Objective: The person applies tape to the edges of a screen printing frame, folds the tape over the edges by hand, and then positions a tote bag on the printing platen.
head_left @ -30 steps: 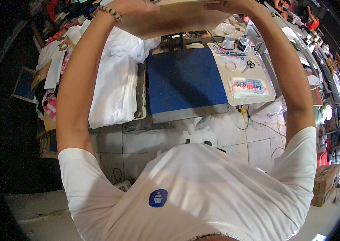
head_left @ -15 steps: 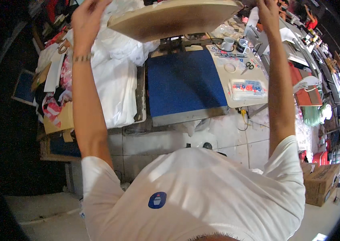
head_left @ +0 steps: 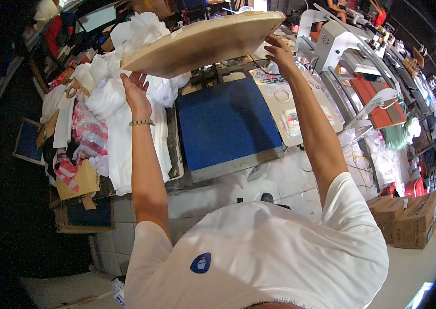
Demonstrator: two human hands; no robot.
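Observation:
A large tan board [head_left: 202, 44] with rounded corners hangs tilted over a flat blue pad [head_left: 225, 121] with a grey front edge. My left hand [head_left: 138, 95], palm turned up, is just below the board's left end with its fingers apart. At the board's right end, my right hand [head_left: 281, 55] has its fingers spread near the lower edge. Whether either hand touches the board I cannot tell. Behind the pad, a dark metal support [head_left: 213, 76] shows partly beneath the board.
White cloth [head_left: 135, 139] lies heaped left of the pad. To the right, a pale board [head_left: 274, 95] bears a tape roll [head_left: 281, 95] and a white packet [head_left: 291, 121]. A grey-white machine [head_left: 334, 46] stands beyond my right arm. Cardboard boxes [head_left: 416, 221] sit at the right.
Both hands have come lower and closer together, their fingers now apart. The view has shifted, showing more of the room behind the board. The board is still raised.

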